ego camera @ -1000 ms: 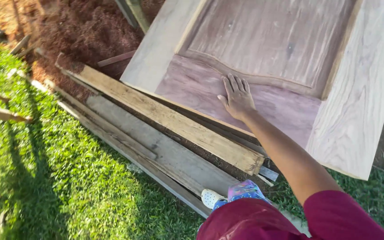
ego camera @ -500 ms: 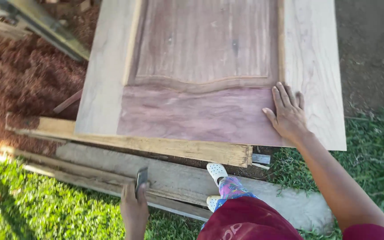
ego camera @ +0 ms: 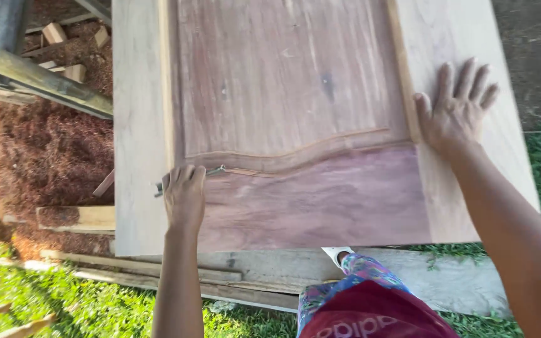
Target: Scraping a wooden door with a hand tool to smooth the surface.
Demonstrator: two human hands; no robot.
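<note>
The left hand is grasping a thin metal tool on the wooden door panel, while the right hand, far from it, lies flat and released on the frame.

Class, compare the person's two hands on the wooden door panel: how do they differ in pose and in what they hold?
The left hand is closed around a small metal tool; the right hand holds nothing. The left hand sits at the carved curved groove, the right hand lies flat, fingers spread, on the pale right frame. Both rest on the wooden door panel.
</note>
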